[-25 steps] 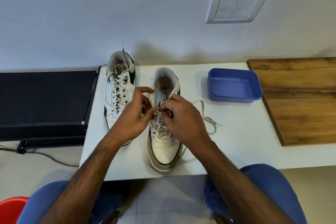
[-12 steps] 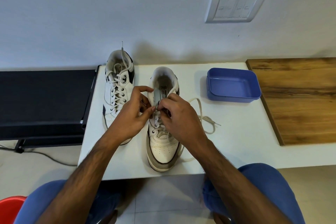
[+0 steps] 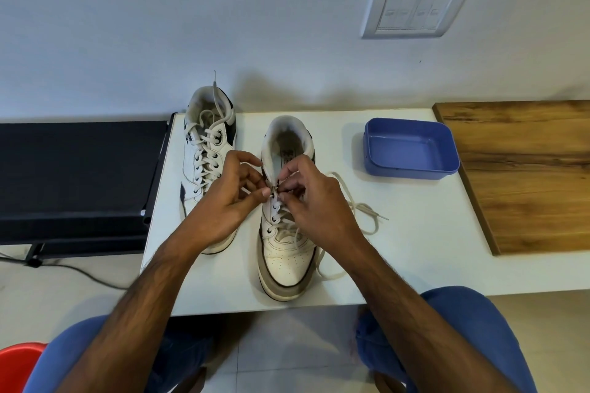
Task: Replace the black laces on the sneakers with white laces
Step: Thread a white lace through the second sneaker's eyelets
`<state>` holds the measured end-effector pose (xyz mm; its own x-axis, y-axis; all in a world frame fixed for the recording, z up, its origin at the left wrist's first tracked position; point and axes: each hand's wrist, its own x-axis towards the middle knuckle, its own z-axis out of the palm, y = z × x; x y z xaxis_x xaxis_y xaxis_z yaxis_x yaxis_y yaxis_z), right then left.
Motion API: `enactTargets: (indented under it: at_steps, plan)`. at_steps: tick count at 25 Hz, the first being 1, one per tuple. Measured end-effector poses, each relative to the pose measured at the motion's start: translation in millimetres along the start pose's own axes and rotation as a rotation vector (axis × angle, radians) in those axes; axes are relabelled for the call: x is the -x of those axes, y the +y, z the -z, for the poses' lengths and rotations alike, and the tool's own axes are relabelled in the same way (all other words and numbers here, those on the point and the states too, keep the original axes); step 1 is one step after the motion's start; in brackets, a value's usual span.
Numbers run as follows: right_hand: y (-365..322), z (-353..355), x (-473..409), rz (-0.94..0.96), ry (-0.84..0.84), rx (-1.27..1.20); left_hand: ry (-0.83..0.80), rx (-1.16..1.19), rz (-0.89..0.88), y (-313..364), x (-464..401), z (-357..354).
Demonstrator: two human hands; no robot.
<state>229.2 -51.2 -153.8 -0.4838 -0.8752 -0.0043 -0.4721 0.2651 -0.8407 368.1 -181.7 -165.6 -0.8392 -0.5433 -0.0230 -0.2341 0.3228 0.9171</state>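
Near front edge of white counter (image 3: 415, 258): half-laced white leather sneaker (image 3: 285, 265), left hand (image 3: 230, 204) and right hand (image 3: 314, 201) both pinching its white lace (image 3: 360, 217) at an upper eyelet. Fully laced second white sneaker (image 3: 207, 150) toward back left corner.
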Motion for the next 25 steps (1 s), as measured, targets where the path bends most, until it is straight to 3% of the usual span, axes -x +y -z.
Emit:
enactTargets:
  at_steps: [4,8,14,17,21,25]
  plan:
    - [-2,8,2,-0.015,-0.028,-0.091,-0.048,-0.318,-0.119,-4,-2,-4]
    - [-3,15,3,-0.004,-0.095,-0.075,-0.059,-0.319,-0.130,-9,-3,-4]
    - [0,18,3,0.001,-0.145,-0.056,0.078,0.449,-0.097,16,1,3]
    - [2,21,1,-0.002,-0.115,-0.123,0.102,0.637,-0.089,25,1,-4]
    - [10,27,-2,0.000,-0.043,-0.180,0.111,0.457,-0.081,19,-1,-6]
    - [14,30,-3,0.004,-0.043,-0.210,0.120,-0.080,-0.024,5,-1,-6]
